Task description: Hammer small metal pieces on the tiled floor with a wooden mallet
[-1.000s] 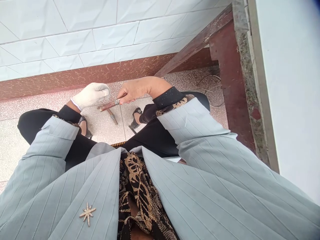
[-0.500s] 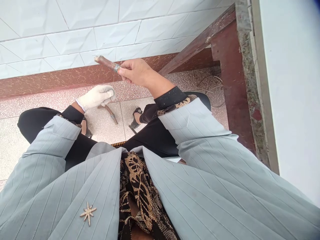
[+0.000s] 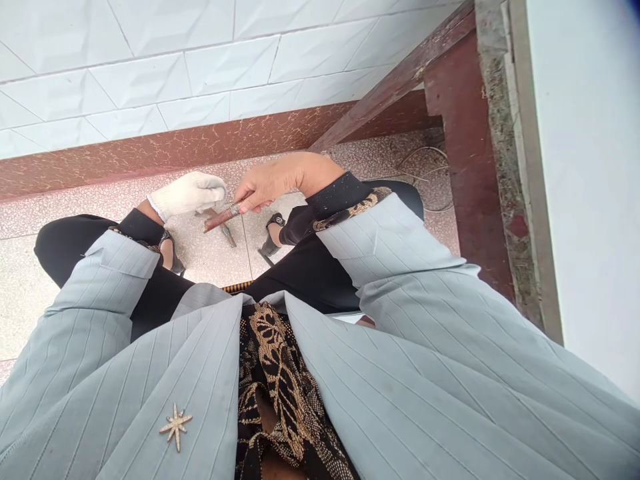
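My right hand (image 3: 273, 183) is bare and pinches a short brown wooden stick with a metal band (image 3: 223, 217), its free end pointing left and down. My left hand (image 3: 187, 192) wears a white glove and is closed, its fingertips right beside the stick's banded end; what it holds is hidden. A second brown stick with a metal tip (image 3: 225, 233) lies on the tiled floor just below both hands, between my feet.
I sit in a grey striped jacket (image 3: 400, 373) over black trousers, feet in black sandals (image 3: 270, 243). A white tiled wall (image 3: 150, 60) with a red-brown skirting rises ahead. A dark wooden frame (image 3: 450, 87) and thin wires (image 3: 425, 167) lie to the right.
My right hand lifted the banded stick up in front of the wall, then brought it back down to the gloved left hand. The left hand stayed nearly still.
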The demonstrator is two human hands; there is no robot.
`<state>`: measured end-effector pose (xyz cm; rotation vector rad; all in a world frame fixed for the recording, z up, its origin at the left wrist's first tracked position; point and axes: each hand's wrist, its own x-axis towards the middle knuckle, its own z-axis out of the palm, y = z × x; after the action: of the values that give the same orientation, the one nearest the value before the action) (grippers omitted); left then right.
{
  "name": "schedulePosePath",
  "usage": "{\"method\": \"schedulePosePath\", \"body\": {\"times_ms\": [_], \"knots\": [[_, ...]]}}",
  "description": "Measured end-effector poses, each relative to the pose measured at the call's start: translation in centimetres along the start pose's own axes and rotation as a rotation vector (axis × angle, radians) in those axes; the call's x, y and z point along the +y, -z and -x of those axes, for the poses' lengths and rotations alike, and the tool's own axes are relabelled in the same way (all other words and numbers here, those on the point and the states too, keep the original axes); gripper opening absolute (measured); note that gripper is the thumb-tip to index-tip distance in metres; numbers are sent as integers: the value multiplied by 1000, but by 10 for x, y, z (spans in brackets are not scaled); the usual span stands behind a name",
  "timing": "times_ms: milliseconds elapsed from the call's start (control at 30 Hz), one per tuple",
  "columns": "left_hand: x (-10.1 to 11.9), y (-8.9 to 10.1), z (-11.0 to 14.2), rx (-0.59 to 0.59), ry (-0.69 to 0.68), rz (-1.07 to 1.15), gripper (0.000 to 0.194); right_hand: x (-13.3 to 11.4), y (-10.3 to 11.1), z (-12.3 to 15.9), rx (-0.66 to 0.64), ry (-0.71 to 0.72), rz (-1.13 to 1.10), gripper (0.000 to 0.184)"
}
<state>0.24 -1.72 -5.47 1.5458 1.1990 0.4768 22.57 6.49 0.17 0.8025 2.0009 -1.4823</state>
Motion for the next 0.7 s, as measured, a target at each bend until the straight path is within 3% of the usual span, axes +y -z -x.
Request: {"method": "schedulePosePath", "body": {"times_ms": [100, 167, 233, 333, 467, 567, 633, 700], "knots": [[-3, 6, -3, 42, -43, 116, 23, 3, 6, 10, 72, 235, -96, 31], [-4, 7, -5, 73, -92, 196, 23, 4, 8, 11, 249, 386, -260, 27], [-2, 5, -6, 55, -116, 267, 26, 5, 9, 8, 471, 441, -447, 25], [7, -1, -3, -15, -69, 287, 27, 8, 10, -5, 697, 301, -399, 29], [26, -6, 2, -94, 35, 172, 25, 16, 12, -21, 809, 63, -68, 25], [32, -4, 4, -75, 100, 81, 23, 17, 10, -24, 678, 13, 175, 15], [31, -2, 5, -64, 130, 42, 21, 14, 7, -21, 440, -5, 367, 15], [27, 1, 5, -57, 142, 40, 20, 9, 5, -14, 167, 0, 411, 20]]}}
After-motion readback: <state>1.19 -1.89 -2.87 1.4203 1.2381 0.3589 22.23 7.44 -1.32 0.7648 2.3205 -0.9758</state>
